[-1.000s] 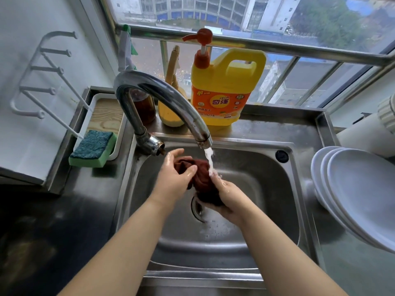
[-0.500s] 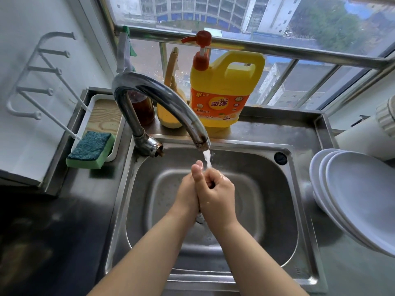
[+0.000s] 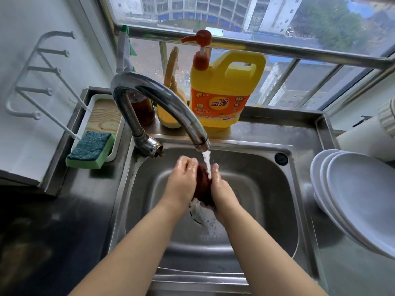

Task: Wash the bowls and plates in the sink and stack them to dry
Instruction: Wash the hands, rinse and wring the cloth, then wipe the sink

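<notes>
Hands over sink (image 3: 286, 189), I see left hand (image 3: 181, 182) and right hand (image 3: 222, 189) pressed together, squeezing dark red cloth (image 3: 203, 186) under faucet (image 3: 162, 103) stream, white plates (image 3: 363, 199) stacked right.

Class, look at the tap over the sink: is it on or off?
On. A white stream of water falls from the tap spout onto the dark red cloth pressed between both hands.

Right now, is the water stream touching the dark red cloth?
Touching. The head view shows the water stream landing on the dark red cloth pressed between both hands.
</notes>
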`<action>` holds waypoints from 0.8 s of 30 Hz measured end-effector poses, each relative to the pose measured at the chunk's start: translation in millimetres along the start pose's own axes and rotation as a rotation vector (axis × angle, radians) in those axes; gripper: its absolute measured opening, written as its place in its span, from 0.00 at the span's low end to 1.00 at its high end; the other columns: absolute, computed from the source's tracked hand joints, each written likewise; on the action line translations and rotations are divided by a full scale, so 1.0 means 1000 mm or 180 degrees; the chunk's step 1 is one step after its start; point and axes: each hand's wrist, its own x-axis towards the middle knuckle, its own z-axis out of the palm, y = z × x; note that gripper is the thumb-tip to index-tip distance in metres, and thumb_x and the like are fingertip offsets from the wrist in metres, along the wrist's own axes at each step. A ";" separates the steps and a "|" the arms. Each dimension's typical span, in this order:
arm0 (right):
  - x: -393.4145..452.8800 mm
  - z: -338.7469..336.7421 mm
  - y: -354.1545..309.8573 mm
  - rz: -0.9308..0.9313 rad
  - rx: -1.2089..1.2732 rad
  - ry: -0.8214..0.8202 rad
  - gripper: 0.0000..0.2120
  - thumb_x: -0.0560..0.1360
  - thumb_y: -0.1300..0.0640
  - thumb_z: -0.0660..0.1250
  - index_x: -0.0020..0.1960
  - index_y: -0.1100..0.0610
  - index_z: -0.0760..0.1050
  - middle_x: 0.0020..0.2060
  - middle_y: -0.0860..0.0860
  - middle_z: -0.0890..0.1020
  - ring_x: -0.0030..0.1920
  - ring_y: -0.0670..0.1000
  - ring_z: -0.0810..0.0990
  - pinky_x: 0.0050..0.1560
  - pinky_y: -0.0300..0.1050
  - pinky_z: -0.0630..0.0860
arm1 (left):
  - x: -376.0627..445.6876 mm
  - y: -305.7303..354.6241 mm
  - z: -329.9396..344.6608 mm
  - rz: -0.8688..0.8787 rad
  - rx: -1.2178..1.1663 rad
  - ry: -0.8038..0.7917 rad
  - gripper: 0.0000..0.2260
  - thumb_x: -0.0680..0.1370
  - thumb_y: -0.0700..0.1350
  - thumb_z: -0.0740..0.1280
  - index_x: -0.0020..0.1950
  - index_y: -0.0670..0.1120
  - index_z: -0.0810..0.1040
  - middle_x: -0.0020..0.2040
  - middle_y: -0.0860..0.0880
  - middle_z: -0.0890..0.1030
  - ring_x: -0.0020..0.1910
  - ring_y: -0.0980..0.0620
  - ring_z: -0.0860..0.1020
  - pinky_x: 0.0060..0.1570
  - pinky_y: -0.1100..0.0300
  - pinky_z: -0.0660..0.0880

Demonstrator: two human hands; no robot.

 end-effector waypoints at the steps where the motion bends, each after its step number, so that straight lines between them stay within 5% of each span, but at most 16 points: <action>1: 0.001 -0.007 0.006 0.0132 -0.0084 -0.0091 0.27 0.77 0.33 0.54 0.47 0.55 0.80 0.41 0.57 0.84 0.39 0.54 0.82 0.42 0.48 0.78 | 0.005 -0.003 -0.006 -0.0173 -0.0203 -0.0039 0.05 0.82 0.44 0.57 0.54 0.46 0.72 0.46 0.51 0.76 0.48 0.52 0.75 0.48 0.59 0.69; 5: 0.006 -0.028 0.022 -0.0173 -0.0417 -0.0181 0.14 0.75 0.45 0.68 0.52 0.55 0.79 0.46 0.54 0.84 0.47 0.54 0.83 0.55 0.59 0.79 | 0.015 -0.020 -0.024 -0.0419 -0.0365 -0.0132 0.17 0.78 0.37 0.66 0.65 0.46 0.71 0.59 0.44 0.78 0.56 0.49 0.78 0.58 0.55 0.75; 8: 0.003 -0.028 0.007 -0.0942 -0.1111 0.0452 0.07 0.78 0.54 0.65 0.55 0.54 0.73 0.45 0.47 0.80 0.49 0.50 0.79 0.51 0.47 0.76 | 0.001 -0.020 -0.017 -0.0548 -0.0791 -0.0541 0.07 0.80 0.39 0.63 0.56 0.46 0.77 0.54 0.43 0.82 0.47 0.53 0.80 0.47 0.57 0.77; 10: -0.009 -0.020 -0.003 -0.1627 -0.1423 0.0447 0.06 0.79 0.57 0.63 0.55 0.53 0.73 0.46 0.47 0.80 0.48 0.47 0.78 0.49 0.42 0.74 | -0.008 -0.015 -0.007 -0.0814 -0.1208 -0.0812 0.13 0.83 0.50 0.56 0.51 0.51 0.79 0.47 0.50 0.84 0.43 0.56 0.80 0.45 0.56 0.73; 12: -0.022 -0.009 -0.006 -0.2076 -0.1397 0.0268 0.04 0.78 0.50 0.62 0.49 0.50 0.73 0.43 0.47 0.80 0.45 0.45 0.78 0.47 0.41 0.75 | -0.007 -0.015 0.002 -0.1063 -0.1609 -0.0835 0.22 0.82 0.59 0.50 0.47 0.52 0.82 0.45 0.49 0.84 0.47 0.52 0.80 0.50 0.54 0.72; 15: -0.032 0.005 -0.001 -0.2517 -0.1123 0.0276 0.19 0.74 0.37 0.59 0.46 0.52 0.76 0.40 0.47 0.80 0.43 0.46 0.79 0.45 0.43 0.75 | -0.010 -0.003 0.010 -0.1033 -0.1678 -0.0732 0.22 0.80 0.61 0.50 0.47 0.47 0.77 0.41 0.48 0.81 0.46 0.51 0.79 0.49 0.58 0.74; 20: -0.035 0.013 -0.007 -0.2260 -0.0475 0.0387 0.24 0.67 0.30 0.62 0.40 0.51 0.78 0.36 0.44 0.80 0.41 0.44 0.81 0.47 0.41 0.77 | -0.015 0.008 0.016 -0.0324 -0.1690 -0.0580 0.14 0.82 0.44 0.58 0.37 0.44 0.70 0.29 0.51 0.71 0.31 0.55 0.72 0.33 0.63 0.70; 24: -0.033 0.015 -0.014 -0.2064 -0.0178 0.0305 0.19 0.67 0.33 0.65 0.35 0.49 0.77 0.36 0.46 0.80 0.42 0.45 0.80 0.48 0.45 0.76 | -0.012 0.008 0.015 -0.0227 -0.1643 -0.0287 0.07 0.73 0.41 0.68 0.40 0.38 0.75 0.31 0.47 0.76 0.35 0.49 0.75 0.38 0.57 0.73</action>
